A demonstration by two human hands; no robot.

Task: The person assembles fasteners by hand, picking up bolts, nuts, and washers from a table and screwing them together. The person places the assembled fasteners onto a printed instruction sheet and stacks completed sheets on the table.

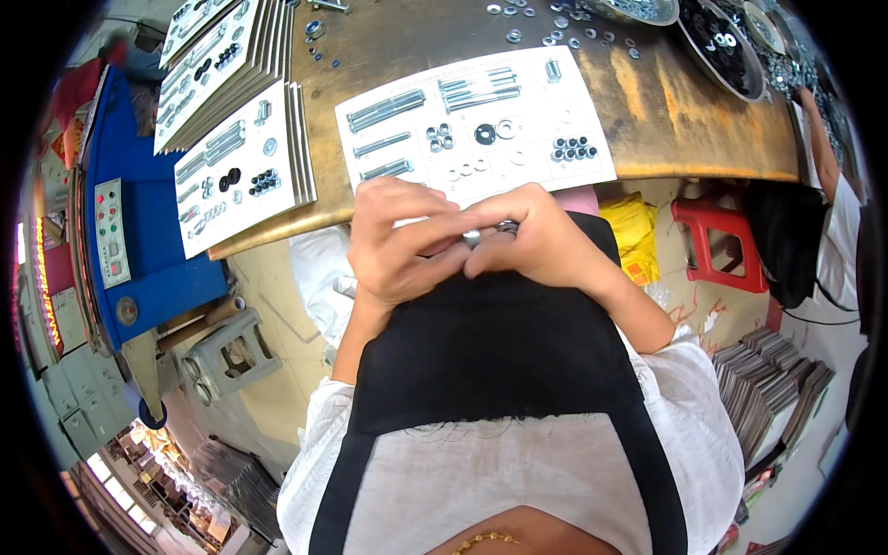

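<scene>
My two hands meet at the table's front edge, above the black apron. Small silver metal pieces point(473, 238), which look like washers, sit between the fingertips. My right hand point(546, 239) is closed around some of them, partly hidden by its fingers. The fingers of my left hand point(404, 239) are bent together and pinch at the same pieces. Just beyond the hands lies a white printed card point(546, 106) with rows of long bolts point(387, 111), black nuts point(574, 148), silver nuts point(441, 137) and a black washer point(485, 134) on it.
Stacked hardware cards point(236, 176) stand at the left of the wooden table point(684, 129). Bowls of loose hardware point(721, 46) sit far right, with scattered washers point(575, 43) beside them. A red stool point(721, 245) is below; another person's arm point(821, 139) reaches in at right.
</scene>
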